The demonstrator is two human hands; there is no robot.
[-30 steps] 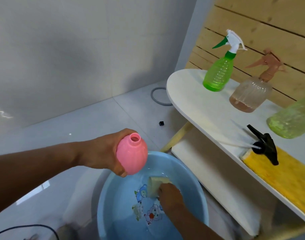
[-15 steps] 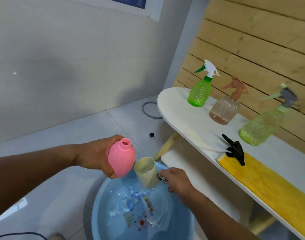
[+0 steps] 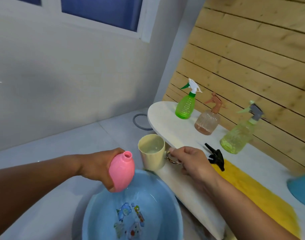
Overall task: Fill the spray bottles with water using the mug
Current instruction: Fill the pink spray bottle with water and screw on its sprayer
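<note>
left hand (image 3: 98,168) wraps around a pink bottle (image 3: 121,172), smooth opaque plastic, bulb-shaped with a short round neck, no cap, mouth open and tilted toward the mug. bottle is held in the air above the far rim of a blue basin (image 3: 158,184).

right hand (image 3: 191,160) grips the mug (image 3: 151,152) by its handle, thumb on top, fingers curled around a shiny metal-looking ring. mug is cream, matte plastic, cylindrical, roughly upright, water visible inside. it sits just beside the pink bottle's neck, not touching, mug rim a bit higher than the bottle mouth.

basin is round glossy plastic, holds clear water, cartoon prints on the bottom.

white oval-ended table (image 3: 165,125) to the right, smooth top. on it: green spray bottle (image 3: 185,104), translucent ribbed plastic with white and green trigger head; brown spray bottle (image 3: 208,120), clear fluted round body, brownish trigger; pale yellow-green spray bottle (image 3: 237,135), textured translucent body, grey trigger. all three upright, caps on. a loose black trigger sprayer (image 3: 216,157) lies on the table just behind the right hand, at the end of a fuzzy yellow cloth (image 3: 255,196). wooden slat wall (image 3: 252,58) behind. grey ring (image 3: 141,122) on the tiled floor.
</note>
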